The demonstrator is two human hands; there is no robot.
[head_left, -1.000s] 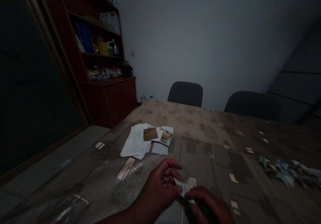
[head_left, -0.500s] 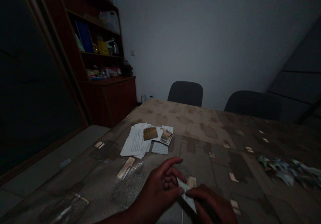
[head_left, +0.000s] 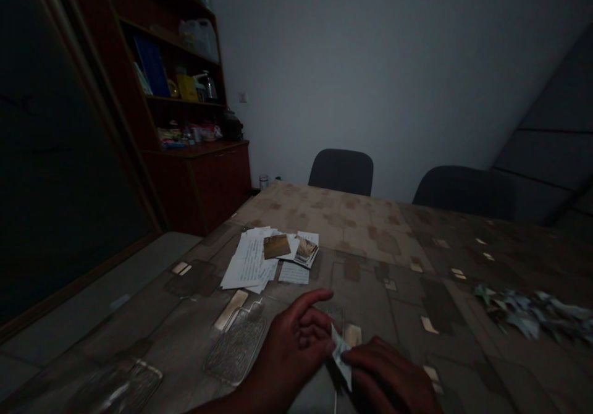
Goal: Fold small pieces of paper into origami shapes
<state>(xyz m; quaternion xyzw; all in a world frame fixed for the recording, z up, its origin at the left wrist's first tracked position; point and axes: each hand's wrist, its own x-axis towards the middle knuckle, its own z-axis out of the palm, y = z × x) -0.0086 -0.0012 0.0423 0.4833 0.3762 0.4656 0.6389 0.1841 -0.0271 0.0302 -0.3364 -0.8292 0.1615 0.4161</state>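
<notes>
A small piece of folded pale paper (head_left: 341, 357) is pinched between both hands, low in the view just above the table. My left hand (head_left: 299, 346) grips its left edge with thumb and curled fingers, while the index finger arches up. My right hand (head_left: 391, 374) has its thumb and fingers closed on the paper's right side, and its lower part is in shadow. Beyond the hands lie several loose printed sheets (head_left: 248, 266), with small picture cards (head_left: 277, 246) on top of them. To the right sits a heap of folded paper pieces (head_left: 532, 315).
A patterned cloth covers the table (head_left: 365, 216). Two dark chairs stand at its far side, one near the middle (head_left: 341, 172) and one to the right (head_left: 466, 191). A red-brown cabinet (head_left: 217, 182) with filled shelves is at the back left.
The folded paper has turned a little and looks narrower between my fingers. My right hand has shifted slightly with it; the left hand keeps its grip. The view has moved slightly.
</notes>
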